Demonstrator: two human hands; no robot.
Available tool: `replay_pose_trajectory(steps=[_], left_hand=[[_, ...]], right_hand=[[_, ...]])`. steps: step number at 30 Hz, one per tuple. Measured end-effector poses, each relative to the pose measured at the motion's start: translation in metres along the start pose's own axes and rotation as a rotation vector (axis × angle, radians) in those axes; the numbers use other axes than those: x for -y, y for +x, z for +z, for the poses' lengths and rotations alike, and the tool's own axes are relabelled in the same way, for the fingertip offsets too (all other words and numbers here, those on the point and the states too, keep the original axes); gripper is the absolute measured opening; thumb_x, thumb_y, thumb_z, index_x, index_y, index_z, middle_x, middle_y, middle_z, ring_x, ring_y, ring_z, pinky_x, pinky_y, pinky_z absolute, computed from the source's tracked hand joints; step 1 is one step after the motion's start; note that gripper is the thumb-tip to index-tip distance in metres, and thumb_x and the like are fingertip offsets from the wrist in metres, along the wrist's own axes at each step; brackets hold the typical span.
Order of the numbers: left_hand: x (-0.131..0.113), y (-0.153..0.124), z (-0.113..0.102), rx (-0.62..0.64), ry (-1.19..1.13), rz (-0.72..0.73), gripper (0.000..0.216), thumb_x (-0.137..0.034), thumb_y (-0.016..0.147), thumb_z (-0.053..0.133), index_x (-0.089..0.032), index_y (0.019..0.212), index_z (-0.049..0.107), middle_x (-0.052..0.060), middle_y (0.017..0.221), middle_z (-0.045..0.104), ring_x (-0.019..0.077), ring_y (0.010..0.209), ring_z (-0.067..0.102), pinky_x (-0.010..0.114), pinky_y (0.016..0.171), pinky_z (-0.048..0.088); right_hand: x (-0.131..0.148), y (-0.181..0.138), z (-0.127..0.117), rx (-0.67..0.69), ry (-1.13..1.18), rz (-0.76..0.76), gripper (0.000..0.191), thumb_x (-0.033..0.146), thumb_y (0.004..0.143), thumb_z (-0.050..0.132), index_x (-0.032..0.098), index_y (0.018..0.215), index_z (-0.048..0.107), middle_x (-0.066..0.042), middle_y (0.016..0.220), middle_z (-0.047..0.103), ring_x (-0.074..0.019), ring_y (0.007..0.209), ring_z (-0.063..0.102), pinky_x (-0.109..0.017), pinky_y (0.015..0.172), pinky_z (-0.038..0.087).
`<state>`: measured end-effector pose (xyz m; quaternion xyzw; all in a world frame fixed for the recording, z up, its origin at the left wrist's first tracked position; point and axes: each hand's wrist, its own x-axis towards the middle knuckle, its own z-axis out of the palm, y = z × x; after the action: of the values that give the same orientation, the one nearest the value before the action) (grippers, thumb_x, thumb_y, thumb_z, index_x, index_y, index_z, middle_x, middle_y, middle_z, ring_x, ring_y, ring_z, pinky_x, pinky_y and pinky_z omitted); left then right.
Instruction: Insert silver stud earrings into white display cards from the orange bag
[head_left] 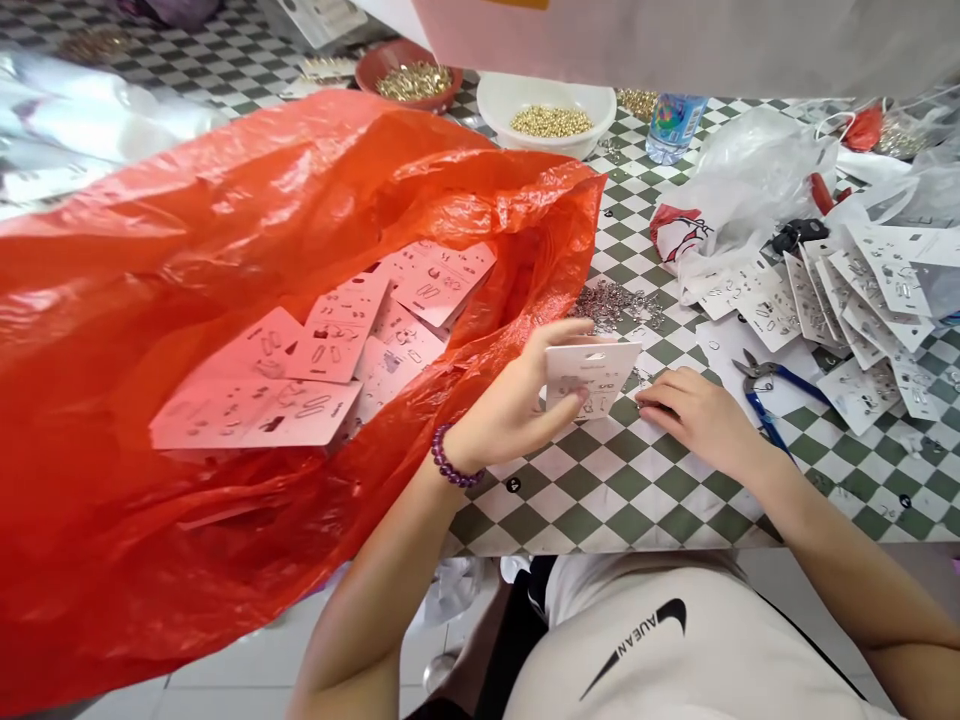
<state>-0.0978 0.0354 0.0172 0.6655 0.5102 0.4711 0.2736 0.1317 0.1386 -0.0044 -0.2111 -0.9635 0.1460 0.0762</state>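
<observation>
My left hand (529, 400), with a purple bead bracelet (450, 462) at the wrist, grips a white earring card (607, 370) that carries several small earrings. It is held tilted above the checkered tablecloth (585, 500), thumb across its front. Just right of it, my right hand (694, 415) rests low over the cloth with fingertips pressed together; whatever they pinch is too small to tell. Beyond the card lies a pile of small silver metal pieces (619, 303). At the left, a large red plastic bag (247, 240) gapes, with several earring cards (341, 325) inside.
Blue-handled pliers (769, 400) lie right of my right hand. Behind them spread several more earring cards (855, 300) and clear plastic bags (765, 165). At the back stand a white bowl (495, 105) of gold beads, a red bowl (367, 72) and a water bottle (673, 130).
</observation>
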Motion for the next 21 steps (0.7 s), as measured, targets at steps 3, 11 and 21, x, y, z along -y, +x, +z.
replay_pose_trajectory(steps=[3, 11, 21], left_hand=[[0.002, 0.001, -0.002, 0.133, 0.117, -0.08, 0.047, -0.022, 0.084, 0.055, -0.016, 0.129, 0.043, 0.016, 0.128, 0.056, 0.0289, 0.12, 0.055, 0.047, 0.103, 0.047], [0.019, -0.003, 0.008, 0.117, -0.064, -0.377, 0.05, -0.029, 0.086, 0.056, -0.018, 0.133, 0.04, 0.013, 0.12, 0.063, 0.0289, 0.108, 0.063, 0.047, 0.091, 0.054], [0.016, -0.001, 0.015, -0.129, -0.211, -0.322, 0.054, -0.03, 0.087, 0.057, -0.019, 0.135, 0.036, 0.014, 0.136, 0.051, 0.0264, 0.125, 0.052, 0.043, 0.105, 0.044]], right_hand=[[0.0, -0.002, 0.004, -0.046, 0.026, 0.024, 0.018, 0.022, 0.094, 0.052, 0.019, 0.095, 0.069, -0.007, 0.088, 0.066, -0.0206, 0.083, 0.059, -0.033, 0.066, 0.051], [0.005, -0.001, 0.006, -0.132, 0.003, 0.039, 0.015, 0.017, 0.091, 0.052, 0.019, 0.08, 0.063, -0.004, 0.078, 0.064, -0.0192, 0.075, 0.056, -0.031, 0.063, 0.046], [0.037, 0.01, -0.001, -0.49, 0.236, 0.042, 0.01, 0.015, 0.088, 0.052, 0.022, 0.082, 0.054, -0.001, 0.074, 0.061, -0.0155, 0.07, 0.055, -0.028, 0.06, 0.047]])
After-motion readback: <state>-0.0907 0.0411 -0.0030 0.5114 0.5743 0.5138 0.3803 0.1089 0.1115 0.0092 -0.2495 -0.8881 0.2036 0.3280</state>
